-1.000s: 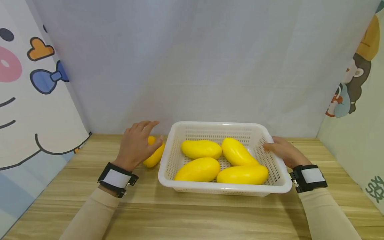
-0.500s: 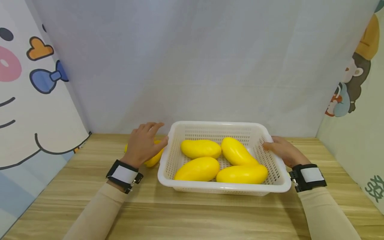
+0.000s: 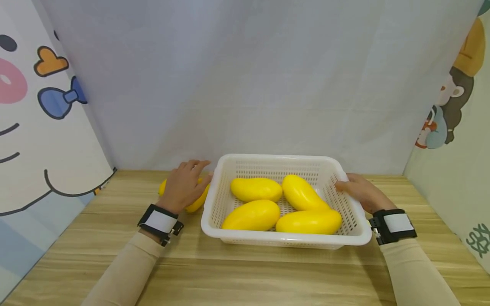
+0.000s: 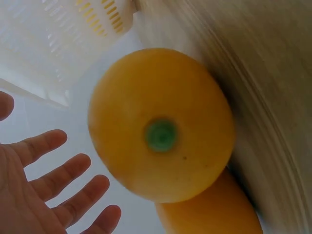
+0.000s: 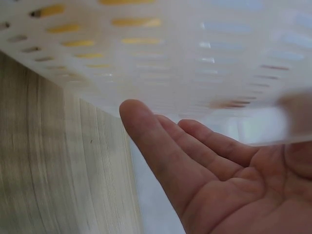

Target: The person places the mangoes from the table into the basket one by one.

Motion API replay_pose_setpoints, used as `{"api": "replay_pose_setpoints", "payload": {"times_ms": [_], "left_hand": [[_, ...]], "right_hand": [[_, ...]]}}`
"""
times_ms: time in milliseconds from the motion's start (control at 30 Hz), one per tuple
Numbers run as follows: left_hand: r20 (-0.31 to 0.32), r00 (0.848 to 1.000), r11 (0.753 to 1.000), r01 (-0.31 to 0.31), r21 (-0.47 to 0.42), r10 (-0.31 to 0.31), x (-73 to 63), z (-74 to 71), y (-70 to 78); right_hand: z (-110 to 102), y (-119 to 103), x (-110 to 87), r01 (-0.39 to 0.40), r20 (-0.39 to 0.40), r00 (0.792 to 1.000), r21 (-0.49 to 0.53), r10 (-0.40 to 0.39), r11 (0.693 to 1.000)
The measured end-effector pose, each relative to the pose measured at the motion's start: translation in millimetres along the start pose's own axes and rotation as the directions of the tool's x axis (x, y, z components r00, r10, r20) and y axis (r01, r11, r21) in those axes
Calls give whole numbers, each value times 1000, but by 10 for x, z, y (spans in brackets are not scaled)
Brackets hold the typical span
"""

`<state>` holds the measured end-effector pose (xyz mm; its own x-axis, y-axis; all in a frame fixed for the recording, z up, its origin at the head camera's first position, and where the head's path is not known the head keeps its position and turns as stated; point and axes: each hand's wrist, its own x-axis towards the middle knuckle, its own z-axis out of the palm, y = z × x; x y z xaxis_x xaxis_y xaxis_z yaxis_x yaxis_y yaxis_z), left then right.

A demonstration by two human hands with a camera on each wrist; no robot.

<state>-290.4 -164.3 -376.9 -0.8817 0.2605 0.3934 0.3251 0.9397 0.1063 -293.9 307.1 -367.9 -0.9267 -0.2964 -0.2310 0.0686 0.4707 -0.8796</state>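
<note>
A white perforated plastic basket [image 3: 285, 239] holds several yellow mangoes [image 3: 309, 222]. My right hand [image 3: 365, 194] grips its right rim, thumb over the inner side and fingers along the outside wall. Left of the basket, my left hand [image 3: 183, 187] is held with fingers spread over two more yellow mangoes, which it partly hides in the head view. One mango [image 3: 197, 202] lies close to the basket's left side; the other [image 3: 163, 187] shows at the hand's left edge. In the left wrist view, a mango with a green end [image 4: 161, 97] stands apart from the fingers [image 4: 63, 175].
Everything rests on a wood-grain table [image 3: 245, 276]. A grey-white cloth [image 3: 245, 85] hangs behind it. Cartoon-printed panels stand on the left [image 3: 38, 148] and the right [image 3: 451, 178].
My left hand has moved right towards the basket and lowered slightly, uncovering part of a second mango at its left. My right hand still holds the basket, which has hardly moved.
</note>
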Motion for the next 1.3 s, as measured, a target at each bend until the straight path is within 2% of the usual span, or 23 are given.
{"api": "replay_pose_setpoints", "payload": {"times_ms": [200, 400, 633, 767, 900, 1100, 1300], "left_hand": [[10, 1000, 1000, -13, -18, 14, -7, 82, -25], [12, 999, 999, -51, 10, 51, -38, 161, -50], [33, 999, 999, -39, 25, 38, -59, 181, -49], [72, 997, 999, -34, 24, 32, -56, 185, -40], [138, 990, 1000, -25, 3, 25, -55, 190, -24], [212, 974, 995, -93, 38, 83, -87, 237, -52], [235, 965, 992, -125, 6, 120, -111, 258, -79]], "right_hand": [[-4, 4, -5, 11, 5, 1000, 11, -11, 1000], [2, -4, -5, 3, 10, 1000, 5, -3, 1000], [3, -1, 3, 3, 7, 1000, -6, -3, 1000], [1, 8, 6, 0, 7, 1000, -9, 1, 1000], [0, 13, 6, 0, 5, 1000, -4, 0, 1000], [3, 8, 8, -6, 2, 1000, -8, 6, 1000], [-1, 10, 10, -7, 4, 1000, -5, 7, 1000]]}}
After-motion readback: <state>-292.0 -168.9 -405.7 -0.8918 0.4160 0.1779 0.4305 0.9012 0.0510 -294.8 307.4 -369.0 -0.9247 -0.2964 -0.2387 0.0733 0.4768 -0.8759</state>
